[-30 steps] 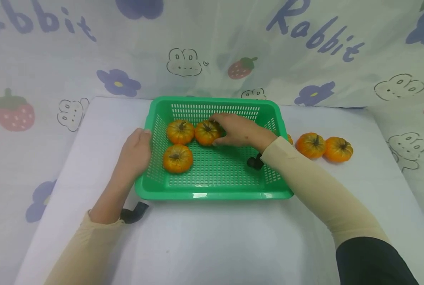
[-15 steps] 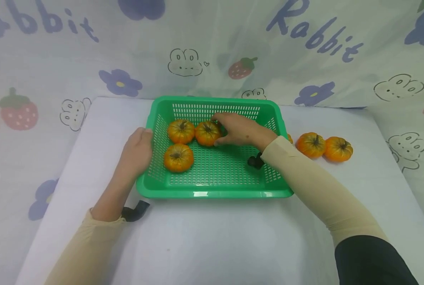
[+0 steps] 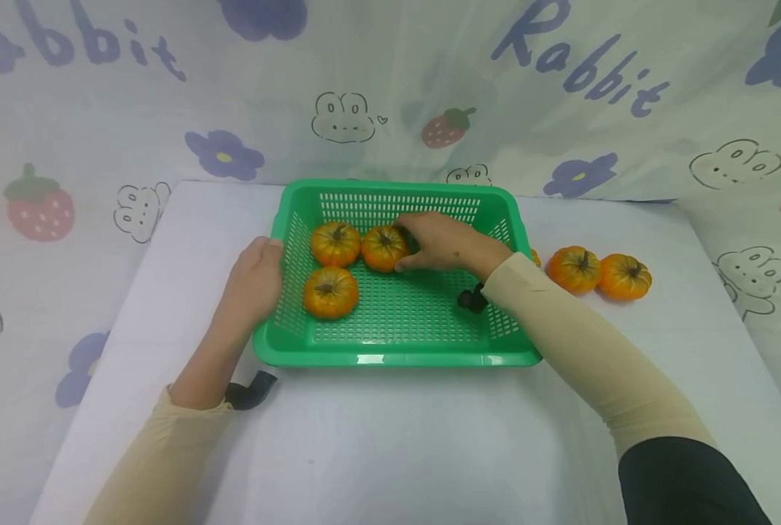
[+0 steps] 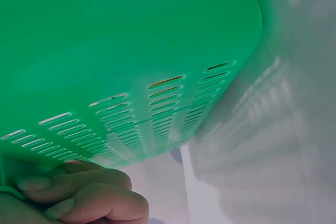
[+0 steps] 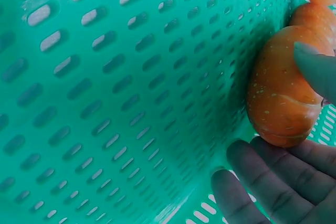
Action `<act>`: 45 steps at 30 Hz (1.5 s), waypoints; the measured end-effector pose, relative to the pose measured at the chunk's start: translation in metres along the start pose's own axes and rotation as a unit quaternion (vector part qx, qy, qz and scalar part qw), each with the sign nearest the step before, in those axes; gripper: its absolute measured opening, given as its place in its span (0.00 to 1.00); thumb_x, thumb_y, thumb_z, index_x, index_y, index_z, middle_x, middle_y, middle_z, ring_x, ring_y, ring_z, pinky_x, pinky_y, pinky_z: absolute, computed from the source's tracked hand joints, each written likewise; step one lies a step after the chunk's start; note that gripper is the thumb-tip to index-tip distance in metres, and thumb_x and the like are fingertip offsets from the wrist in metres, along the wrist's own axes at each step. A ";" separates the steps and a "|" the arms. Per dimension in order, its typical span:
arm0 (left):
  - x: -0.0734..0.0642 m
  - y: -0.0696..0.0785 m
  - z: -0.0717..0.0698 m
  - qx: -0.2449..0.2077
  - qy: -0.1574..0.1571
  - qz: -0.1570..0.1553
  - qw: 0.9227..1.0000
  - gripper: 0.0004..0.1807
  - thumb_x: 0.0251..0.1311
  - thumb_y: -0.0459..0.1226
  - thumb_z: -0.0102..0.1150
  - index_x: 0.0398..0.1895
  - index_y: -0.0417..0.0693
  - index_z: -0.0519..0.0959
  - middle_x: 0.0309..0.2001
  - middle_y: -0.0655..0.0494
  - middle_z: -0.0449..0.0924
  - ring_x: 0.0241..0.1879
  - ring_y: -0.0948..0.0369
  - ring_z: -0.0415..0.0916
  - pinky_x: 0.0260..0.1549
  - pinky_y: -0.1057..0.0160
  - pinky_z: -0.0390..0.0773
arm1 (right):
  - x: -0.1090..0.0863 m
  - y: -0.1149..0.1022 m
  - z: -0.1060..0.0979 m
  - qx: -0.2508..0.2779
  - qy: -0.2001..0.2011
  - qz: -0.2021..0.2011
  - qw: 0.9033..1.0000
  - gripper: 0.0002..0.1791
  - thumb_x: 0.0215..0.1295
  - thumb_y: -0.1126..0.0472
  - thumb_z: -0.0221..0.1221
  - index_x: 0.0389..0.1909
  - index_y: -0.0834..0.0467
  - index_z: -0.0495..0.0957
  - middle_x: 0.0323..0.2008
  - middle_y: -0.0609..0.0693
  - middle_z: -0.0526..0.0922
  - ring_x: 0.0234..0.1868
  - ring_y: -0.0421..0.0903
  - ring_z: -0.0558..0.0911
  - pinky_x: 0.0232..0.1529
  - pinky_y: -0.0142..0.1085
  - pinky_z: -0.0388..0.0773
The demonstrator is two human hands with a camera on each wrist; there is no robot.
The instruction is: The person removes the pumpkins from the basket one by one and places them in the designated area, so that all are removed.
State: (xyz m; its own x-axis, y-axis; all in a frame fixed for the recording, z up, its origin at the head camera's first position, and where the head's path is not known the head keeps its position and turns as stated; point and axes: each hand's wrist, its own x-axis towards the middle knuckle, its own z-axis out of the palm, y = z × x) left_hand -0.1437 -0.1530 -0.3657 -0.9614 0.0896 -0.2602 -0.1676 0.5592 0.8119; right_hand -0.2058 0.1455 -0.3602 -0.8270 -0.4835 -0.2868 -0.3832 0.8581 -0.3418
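Note:
A green plastic basket (image 3: 397, 359) with slotted walls stands on the white table. My left hand (image 3: 254, 281) grips its left rim; the left wrist view shows the fingers (image 4: 105, 200) curled against the outer wall. Inside the basket, my right hand (image 3: 439, 240) holds a small orange pumpkin (image 3: 382, 251) near the back wall. In the right wrist view the thumb lies on this pumpkin (image 5: 281, 90), with fingertips (image 5: 268, 153) at its other side. Two more pumpkins share the basket, one at the back left (image 3: 335, 244) and one in front of it (image 3: 330, 293).
Right of the basket, two pumpkins, one nearer (image 3: 574, 270) and one farther right (image 3: 625, 277), sit side by side on the table (image 3: 390, 445). Part of another pumpkin (image 3: 535, 257) shows behind the right forearm. A patterned cloth (image 3: 390, 65) hangs at the back.

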 end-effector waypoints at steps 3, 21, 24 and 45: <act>0.000 0.000 0.000 0.001 0.000 -0.002 1.000 0.35 0.82 0.57 0.19 0.63 0.37 0.65 0.42 0.40 0.72 0.32 0.49 0.79 0.26 0.54 0.86 | 0.000 -0.001 -0.001 0.004 -0.001 0.003 1.000 0.41 0.66 0.46 0.72 0.73 0.59 0.69 0.68 0.55 0.75 0.67 0.51 0.74 0.69 0.47 0.71; 0.010 -0.019 -0.023 -0.074 -0.137 0.031 0.987 0.38 0.82 0.59 0.21 0.82 0.42 0.53 0.57 0.37 0.75 0.48 0.51 0.82 0.44 0.58 0.86 | -0.003 -0.001 -0.004 0.024 -0.011 0.008 1.000 0.40 0.67 0.49 0.72 0.74 0.59 0.67 0.68 0.55 0.75 0.65 0.51 0.76 0.67 0.47 0.73; 0.012 -0.020 -0.023 -0.089 -0.145 0.034 0.985 0.38 0.83 0.58 0.23 0.82 0.43 0.54 0.59 0.38 0.74 0.50 0.52 0.81 0.47 0.60 0.85 | -0.008 -0.002 -0.009 0.028 -0.007 0.014 0.999 0.40 0.67 0.50 0.72 0.75 0.58 0.67 0.68 0.55 0.76 0.64 0.51 0.76 0.66 0.47 0.73; 0.014 -0.021 -0.031 -0.094 -0.155 0.033 0.983 0.38 0.83 0.58 0.31 0.80 0.38 0.59 0.59 0.35 0.78 0.47 0.57 0.84 0.47 0.60 0.85 | -0.155 0.010 -0.047 0.089 0.098 -0.008 0.991 0.39 0.66 0.53 0.73 0.74 0.56 0.69 0.64 0.51 0.79 0.58 0.52 0.82 0.57 0.53 0.81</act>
State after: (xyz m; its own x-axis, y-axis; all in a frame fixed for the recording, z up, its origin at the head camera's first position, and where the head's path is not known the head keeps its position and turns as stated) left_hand -0.1606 -0.1892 -0.3699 -0.8631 0.3839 -0.3280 -0.1733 0.3848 0.9066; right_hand -0.1004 0.2369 -0.2769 -0.8926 -0.4383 -0.1060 -0.3320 0.7979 -0.5031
